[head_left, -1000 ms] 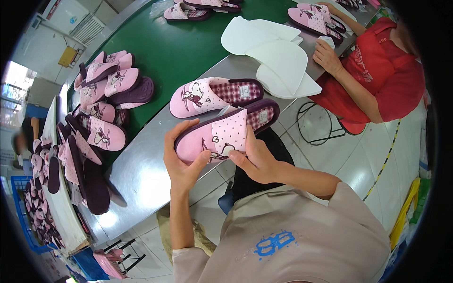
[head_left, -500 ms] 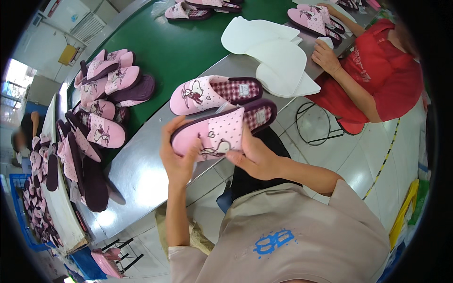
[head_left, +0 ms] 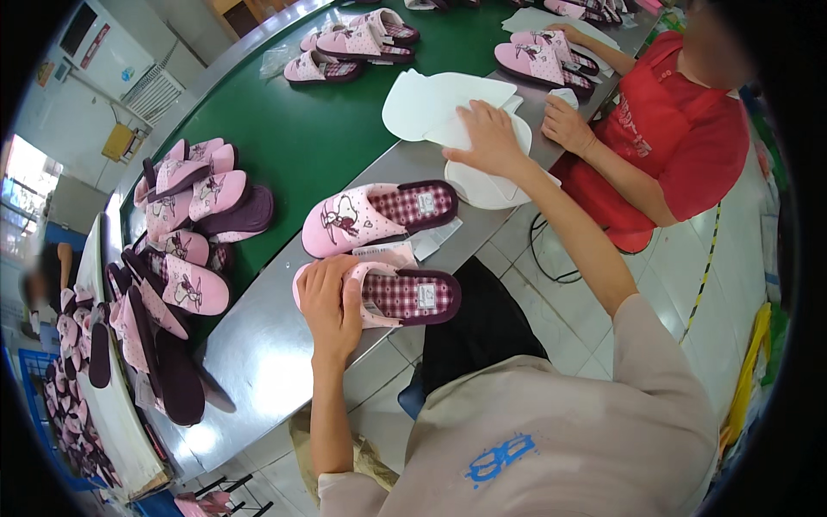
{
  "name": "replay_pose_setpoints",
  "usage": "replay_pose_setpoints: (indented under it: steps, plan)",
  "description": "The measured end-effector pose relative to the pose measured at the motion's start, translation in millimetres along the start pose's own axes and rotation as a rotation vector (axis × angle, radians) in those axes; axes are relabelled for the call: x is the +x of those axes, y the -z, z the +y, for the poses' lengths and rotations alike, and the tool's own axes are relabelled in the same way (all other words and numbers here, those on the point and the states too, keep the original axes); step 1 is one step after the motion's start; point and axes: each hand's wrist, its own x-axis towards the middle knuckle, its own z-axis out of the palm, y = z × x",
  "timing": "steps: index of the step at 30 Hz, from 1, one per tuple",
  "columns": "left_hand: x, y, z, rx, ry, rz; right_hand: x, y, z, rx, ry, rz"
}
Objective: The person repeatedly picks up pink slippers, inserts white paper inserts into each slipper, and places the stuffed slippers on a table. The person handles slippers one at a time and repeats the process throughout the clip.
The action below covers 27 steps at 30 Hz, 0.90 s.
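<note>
In the head view, the near slipper (head_left: 388, 295) is pink on the toe part, with a checked dark red and white insole and a dark purple rim; it lies flat on the grey metal table edge (head_left: 258, 362), with the toe to the left and the heel to the right. A second slipper (head_left: 379, 215) of the same kind, with a cartoon figure printed on its pink upper, lies just beyond it, a little farther from the person, and a small white paper tag (head_left: 431, 244) sits between the two. The left hand (head_left: 332, 306) rests on the toe part of the near slipper, fingers curved down over the pink upper and pressing it to the table. The right hand (head_left: 484, 138) is stretched far out to the right, palm down and fingers spread flat on a stack of white insole sheets (head_left: 422, 108). On the left side, a heap of pink slippers (head_left: 185, 215) lies at the edge of the green belt (head_left: 319, 112). At the far right, a co-worker in a red shirt (head_left: 680, 138) sits at the table.
</note>
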Motion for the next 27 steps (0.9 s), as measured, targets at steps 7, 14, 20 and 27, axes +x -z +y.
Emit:
replay_pose_setpoints:
  steps: [7,14,20,27]
  plan:
    - [10,-4,12,0.020,-0.048,-0.067,-3,-8,-5,0.240,0.052,0.205]
    - [10,-13,12,0.010,-0.050,0.007,-1,-16,2,0.288,0.078,0.388]
    - [9,-9,20,0.010,-0.035,-0.009,-1,-12,0,0.390,0.079,0.391]
    - [8,-13,16,0.008,-0.078,0.007,-11,1,-15,0.407,0.039,0.394]
